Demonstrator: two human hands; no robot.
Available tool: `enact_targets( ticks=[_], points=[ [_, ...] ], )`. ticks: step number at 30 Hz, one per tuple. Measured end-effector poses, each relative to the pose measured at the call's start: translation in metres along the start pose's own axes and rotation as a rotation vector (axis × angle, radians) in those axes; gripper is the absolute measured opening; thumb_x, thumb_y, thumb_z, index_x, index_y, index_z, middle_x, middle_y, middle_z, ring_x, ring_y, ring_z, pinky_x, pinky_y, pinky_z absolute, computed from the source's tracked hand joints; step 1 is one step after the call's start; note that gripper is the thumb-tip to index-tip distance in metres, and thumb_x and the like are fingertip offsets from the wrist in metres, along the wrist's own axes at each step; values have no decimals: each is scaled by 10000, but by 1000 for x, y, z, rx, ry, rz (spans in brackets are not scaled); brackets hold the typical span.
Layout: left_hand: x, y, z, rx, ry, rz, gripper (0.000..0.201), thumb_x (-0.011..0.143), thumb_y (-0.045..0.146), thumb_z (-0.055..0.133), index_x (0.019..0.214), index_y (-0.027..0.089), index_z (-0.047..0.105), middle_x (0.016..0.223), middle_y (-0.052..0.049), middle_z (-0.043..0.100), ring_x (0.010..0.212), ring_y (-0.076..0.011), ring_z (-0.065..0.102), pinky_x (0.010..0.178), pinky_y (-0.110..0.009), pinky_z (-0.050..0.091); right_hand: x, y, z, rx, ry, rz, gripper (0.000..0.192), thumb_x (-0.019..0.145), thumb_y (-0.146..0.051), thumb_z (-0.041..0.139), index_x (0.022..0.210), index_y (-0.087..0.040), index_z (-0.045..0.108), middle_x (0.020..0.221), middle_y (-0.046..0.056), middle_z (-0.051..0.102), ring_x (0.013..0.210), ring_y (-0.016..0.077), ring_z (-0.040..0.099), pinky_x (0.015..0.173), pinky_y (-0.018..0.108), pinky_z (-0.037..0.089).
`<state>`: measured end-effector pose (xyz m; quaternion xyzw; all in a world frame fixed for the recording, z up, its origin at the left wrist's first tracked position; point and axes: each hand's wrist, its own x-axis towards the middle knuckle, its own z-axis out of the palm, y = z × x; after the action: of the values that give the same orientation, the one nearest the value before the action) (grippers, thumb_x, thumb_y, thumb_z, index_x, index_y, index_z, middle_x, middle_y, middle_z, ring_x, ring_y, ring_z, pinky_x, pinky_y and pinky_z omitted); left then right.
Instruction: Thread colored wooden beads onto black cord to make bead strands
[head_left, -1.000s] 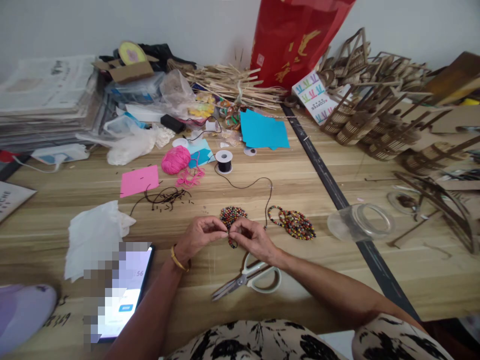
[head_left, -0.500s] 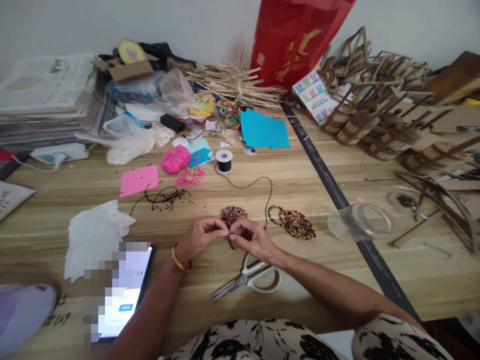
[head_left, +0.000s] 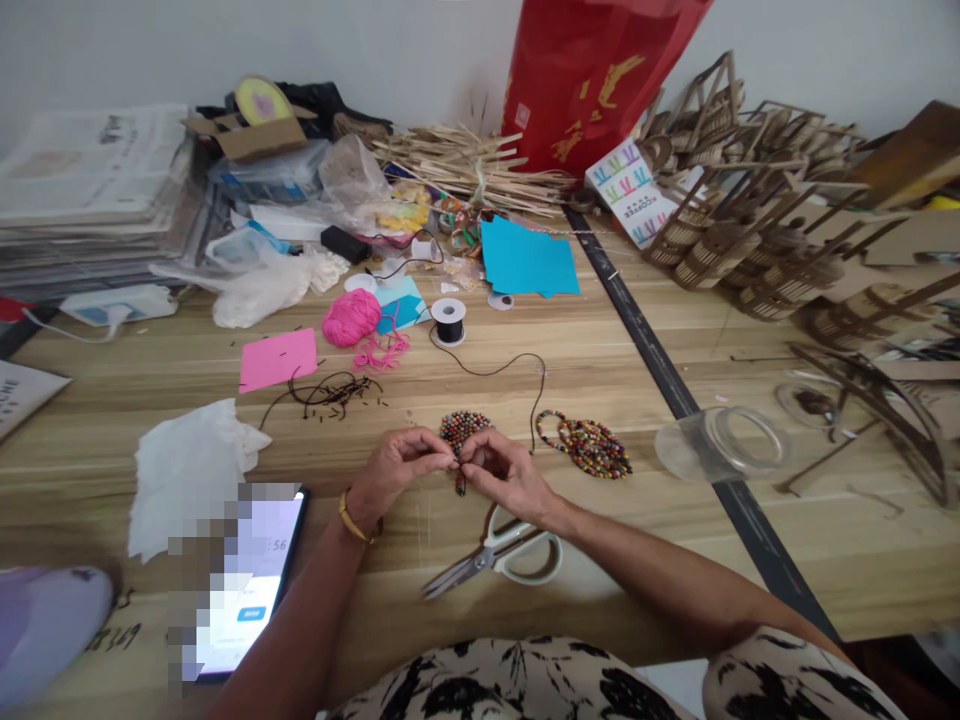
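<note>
Beaded strand (head_left: 459, 478) pinched between both hands near the table's front edge, left hand (head_left: 394, 470) and right hand (head_left: 504, 474) fingertips closed together on it, wrists resting low, scissors (head_left: 495, 557) just behind, wooden table (head_left: 615, 370) cluttered toward the back wall.

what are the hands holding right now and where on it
Both hands, left hand and right hand, pinch a short beaded strand at its top end between their fingertips; the rest hangs down toward the table.

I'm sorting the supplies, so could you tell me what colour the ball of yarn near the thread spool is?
The ball of yarn is bright pink, clearest in the head view.
</note>
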<state>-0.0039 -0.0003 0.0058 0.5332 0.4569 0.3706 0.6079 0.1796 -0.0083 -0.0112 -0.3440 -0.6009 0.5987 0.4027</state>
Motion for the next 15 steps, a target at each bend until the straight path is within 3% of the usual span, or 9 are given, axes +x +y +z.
enact_targets(
  ticks=[15],
  points=[
    [2,-5,-1,86,-14,37,119,681,231,693,694,119,657,676,-21,652,643,-119,569,629,-217,444,1,12,0,53,13,12,175,800,-307,612,808,-137,569,620,-19,521,525,71,459,497,189,364]
  ],
)
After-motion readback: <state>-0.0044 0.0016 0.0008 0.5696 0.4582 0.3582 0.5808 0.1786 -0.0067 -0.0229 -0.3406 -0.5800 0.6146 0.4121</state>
